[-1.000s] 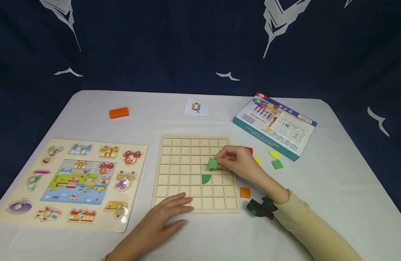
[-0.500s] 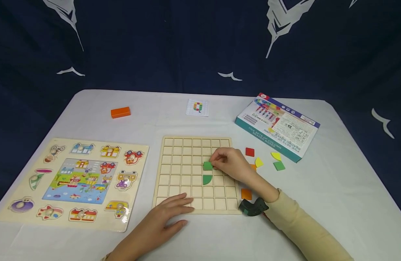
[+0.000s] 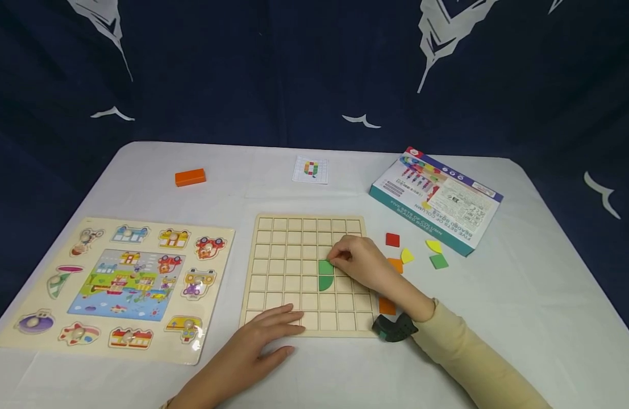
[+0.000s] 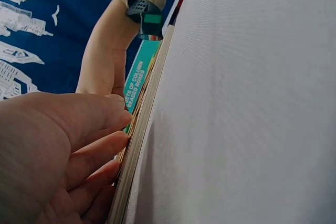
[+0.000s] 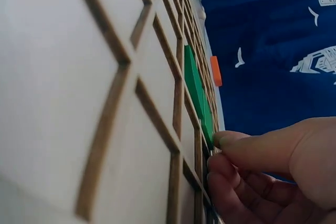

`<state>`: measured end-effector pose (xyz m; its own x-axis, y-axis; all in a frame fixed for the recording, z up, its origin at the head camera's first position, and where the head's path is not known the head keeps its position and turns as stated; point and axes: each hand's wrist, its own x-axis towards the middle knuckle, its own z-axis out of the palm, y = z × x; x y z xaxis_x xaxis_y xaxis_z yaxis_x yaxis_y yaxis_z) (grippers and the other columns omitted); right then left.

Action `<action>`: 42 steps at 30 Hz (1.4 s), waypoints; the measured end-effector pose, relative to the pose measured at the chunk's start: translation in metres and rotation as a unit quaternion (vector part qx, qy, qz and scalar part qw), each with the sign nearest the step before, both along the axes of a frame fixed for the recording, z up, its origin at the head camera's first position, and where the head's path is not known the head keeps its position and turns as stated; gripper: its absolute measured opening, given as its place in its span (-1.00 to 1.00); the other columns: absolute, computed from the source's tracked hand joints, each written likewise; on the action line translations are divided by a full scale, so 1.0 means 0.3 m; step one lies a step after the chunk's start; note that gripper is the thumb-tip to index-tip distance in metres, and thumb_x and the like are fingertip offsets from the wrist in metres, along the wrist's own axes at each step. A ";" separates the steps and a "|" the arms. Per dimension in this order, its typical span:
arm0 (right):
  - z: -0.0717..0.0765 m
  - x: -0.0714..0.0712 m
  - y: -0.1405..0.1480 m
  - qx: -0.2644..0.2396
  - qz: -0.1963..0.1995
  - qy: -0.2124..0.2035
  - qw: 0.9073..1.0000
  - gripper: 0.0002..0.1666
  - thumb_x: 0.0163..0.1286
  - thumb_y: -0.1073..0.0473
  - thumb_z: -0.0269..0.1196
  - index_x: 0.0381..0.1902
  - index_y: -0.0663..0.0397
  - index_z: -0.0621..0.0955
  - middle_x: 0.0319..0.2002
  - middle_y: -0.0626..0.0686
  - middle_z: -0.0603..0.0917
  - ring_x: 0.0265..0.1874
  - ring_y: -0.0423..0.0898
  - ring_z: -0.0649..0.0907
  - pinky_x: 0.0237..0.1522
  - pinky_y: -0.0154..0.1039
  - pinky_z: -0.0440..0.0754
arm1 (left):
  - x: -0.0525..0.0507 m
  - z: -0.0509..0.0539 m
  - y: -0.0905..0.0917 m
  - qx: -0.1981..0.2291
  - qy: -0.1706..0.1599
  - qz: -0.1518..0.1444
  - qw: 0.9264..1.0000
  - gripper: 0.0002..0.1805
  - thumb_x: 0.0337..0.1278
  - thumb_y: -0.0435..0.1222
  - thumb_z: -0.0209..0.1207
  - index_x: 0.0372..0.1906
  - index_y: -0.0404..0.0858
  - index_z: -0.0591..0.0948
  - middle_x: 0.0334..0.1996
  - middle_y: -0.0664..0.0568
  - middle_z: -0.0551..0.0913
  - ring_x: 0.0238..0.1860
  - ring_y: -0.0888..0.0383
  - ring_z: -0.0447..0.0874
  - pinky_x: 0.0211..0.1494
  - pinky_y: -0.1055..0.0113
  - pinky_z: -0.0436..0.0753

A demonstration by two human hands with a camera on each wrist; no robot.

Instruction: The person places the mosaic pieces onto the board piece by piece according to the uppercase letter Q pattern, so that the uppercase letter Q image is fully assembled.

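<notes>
In the head view, a wooden grid board (image 3: 285,267) lies at the middle of the table. A green square (image 3: 325,266) sits in a cell directly above a green quarter-round piece (image 3: 325,282). My right hand (image 3: 362,264) has its thumb and index finger at the square's right edge, pinching it; the right wrist view shows those fingertips against the far end of the green pieces (image 5: 194,85). My left hand (image 3: 253,341), fingers spread and relaxed, rests on the board's lower left edge. The left wrist view shows the left hand (image 4: 68,150) beside the board's edge (image 4: 137,145).
Red (image 3: 392,240), yellow (image 3: 407,255), orange (image 3: 387,305) and green (image 3: 439,261) pieces lie right of the board. A box (image 3: 437,199) and a pattern card (image 3: 310,170) stand beyond. An orange block (image 3: 190,177) is at the back left, a picture puzzle (image 3: 212,307) at the left.
My right hand has moved left and slightly down with the green square, which now lies against the quarter-round piece. My left hand has stayed on the board's edge.
</notes>
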<state>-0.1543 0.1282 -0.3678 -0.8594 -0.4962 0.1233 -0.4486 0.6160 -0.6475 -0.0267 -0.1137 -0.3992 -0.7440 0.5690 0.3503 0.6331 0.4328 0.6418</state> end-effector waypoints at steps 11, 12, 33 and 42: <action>0.114 0.025 0.223 -0.047 -0.047 -0.022 0.998 -0.79 0.29 0.37 0.22 -0.13 0.24 0.67 -0.21 0.09 0.66 -0.32 -0.06 0.61 -0.29 -0.32 0.62 | 0.001 -0.007 -0.001 0.006 0.009 0.002 1.000 -0.66 0.06 -0.35 0.28 0.00 -0.14 0.62 0.14 0.10 0.51 0.24 0.05 0.35 0.22 0.16 0.39; 0.119 0.029 0.258 -0.054 -0.057 -0.026 0.997 -0.80 0.30 0.36 0.21 -0.12 0.24 0.66 -0.21 0.11 0.66 -0.32 -0.04 0.61 -0.30 -0.34 0.61 | 0.001 -0.008 -0.002 0.006 0.009 0.004 1.000 -0.66 0.06 -0.35 0.28 0.00 -0.13 0.62 0.15 0.10 0.51 0.24 0.05 0.35 0.22 0.17 0.39; -0.015 0.152 0.528 -0.026 -0.311 -0.090 0.946 -0.56 0.35 0.17 0.20 0.10 0.34 0.53 -0.11 0.23 0.54 -0.35 -0.10 0.51 -0.48 -0.49 0.53 | 0.002 -0.006 -0.001 0.015 0.010 0.001 1.000 -0.66 0.06 -0.35 0.28 0.00 -0.12 0.61 0.15 0.11 0.50 0.24 0.04 0.35 0.24 0.21 0.37; -0.041 0.142 0.509 0.027 -0.318 -0.019 0.947 -0.62 0.21 0.28 0.31 -0.01 0.31 0.61 -0.29 0.18 0.55 -0.38 0.01 0.46 -0.56 -0.44 0.41 | 0.002 -0.006 -0.004 0.014 0.009 0.004 1.000 -0.65 0.05 -0.36 0.28 0.00 -0.12 0.62 0.15 0.12 0.50 0.24 0.05 0.35 0.24 0.23 0.36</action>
